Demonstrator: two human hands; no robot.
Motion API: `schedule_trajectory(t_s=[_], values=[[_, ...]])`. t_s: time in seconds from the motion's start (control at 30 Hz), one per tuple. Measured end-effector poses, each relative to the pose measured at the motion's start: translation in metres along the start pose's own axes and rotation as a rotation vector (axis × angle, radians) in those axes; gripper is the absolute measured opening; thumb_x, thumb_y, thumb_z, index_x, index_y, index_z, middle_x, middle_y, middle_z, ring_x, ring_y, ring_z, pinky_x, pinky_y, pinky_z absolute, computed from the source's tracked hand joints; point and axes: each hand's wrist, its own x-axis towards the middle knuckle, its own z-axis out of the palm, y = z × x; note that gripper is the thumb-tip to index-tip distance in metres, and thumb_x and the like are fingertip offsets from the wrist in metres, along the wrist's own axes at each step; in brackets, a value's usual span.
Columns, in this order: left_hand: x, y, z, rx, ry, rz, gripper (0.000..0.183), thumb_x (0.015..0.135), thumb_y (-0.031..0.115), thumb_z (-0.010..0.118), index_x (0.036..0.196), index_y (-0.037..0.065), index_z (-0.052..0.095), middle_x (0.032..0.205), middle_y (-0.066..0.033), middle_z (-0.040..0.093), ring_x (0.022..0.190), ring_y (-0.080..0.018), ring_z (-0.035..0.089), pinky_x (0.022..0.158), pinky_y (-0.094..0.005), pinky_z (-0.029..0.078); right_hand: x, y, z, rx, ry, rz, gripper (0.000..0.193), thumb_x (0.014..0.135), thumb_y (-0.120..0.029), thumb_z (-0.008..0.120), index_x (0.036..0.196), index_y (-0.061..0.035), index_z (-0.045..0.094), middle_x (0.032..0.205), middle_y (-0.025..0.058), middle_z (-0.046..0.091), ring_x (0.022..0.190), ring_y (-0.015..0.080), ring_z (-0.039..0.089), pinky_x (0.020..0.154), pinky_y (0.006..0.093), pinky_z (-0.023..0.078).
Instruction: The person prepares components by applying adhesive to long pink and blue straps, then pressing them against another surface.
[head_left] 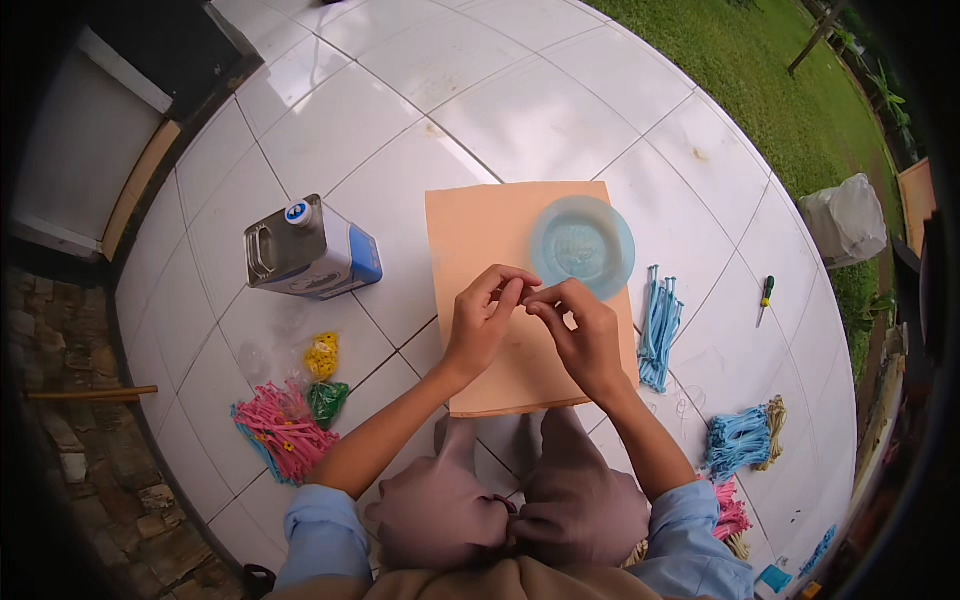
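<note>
My left hand (490, 310) and my right hand (582, 325) meet over a flat peach-coloured board (465, 365) in front of my knees. On both, the thumb and forefinger are pinched together, fingertips almost touching the other hand's. Whatever sits between them is too small to make out. Just beyond my right hand, a translucent blue plastic bowl (624, 248) rests on the board's far right corner. To the right of the board lies a loose bundle of light-blue strips with knobbed ends (657, 335).
At left stand a rectangular metal can (325, 265), small bags of yellow (321, 356) and green pieces (327, 403), and a pink strip bundle (285, 432). At right lie a screwdriver (767, 293), a blue bundle (737, 443) and another pink bundle (733, 510). Grass (720, 70) borders the tiles.
</note>
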Motion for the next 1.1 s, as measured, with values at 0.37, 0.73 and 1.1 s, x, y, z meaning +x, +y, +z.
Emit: schedule_trajectory(t_s=[0.37,0.73,1.1], values=[[0.008,0.023,0.04,0.044,0.0,0.242,0.019,0.095,0.017,0.045,0.092,0.002,0.057,0.075,-0.0028,0.053,0.07,-0.0093,0.049,0.069,-0.024,0.042,-0.031,-0.004,-0.057,0.034,0.116,0.301,0.019,0.076,-0.006,0.07,0.074,0.0011,0.052,0.068,0.0081,0.057,0.058,0.0155,0.055,0.054,0.0261,0.045],[-0.034,0.063,0.093,0.131,-0.341,0.258,0.019,0.094,0.016,0.047,0.092,0.002,0.06,0.068,0.0,0.053,0.066,-0.0063,0.05,0.065,-0.0224,0.044,-0.096,-0.061,-0.125,-0.045,0.343,0.278,0.011,0.079,-0.003,0.064,0.078,0.0013,0.054,0.074,0.008,0.064,0.069,0.0167,0.064,0.063,0.0277,0.05],[-0.028,-0.01,0.041,1.201,-0.527,0.771,0.037,0.074,0.028,0.068,0.095,-0.002,0.058,0.118,-0.0157,0.05,0.115,-0.0288,0.043,0.078,-0.0354,0.052,-0.102,0.008,-0.084,-0.661,-0.16,-0.068,0.063,0.066,0.014,0.046,0.126,-0.0074,0.05,0.106,0.0139,0.049,0.094,0.031,0.044,0.084,0.0384,0.04]])
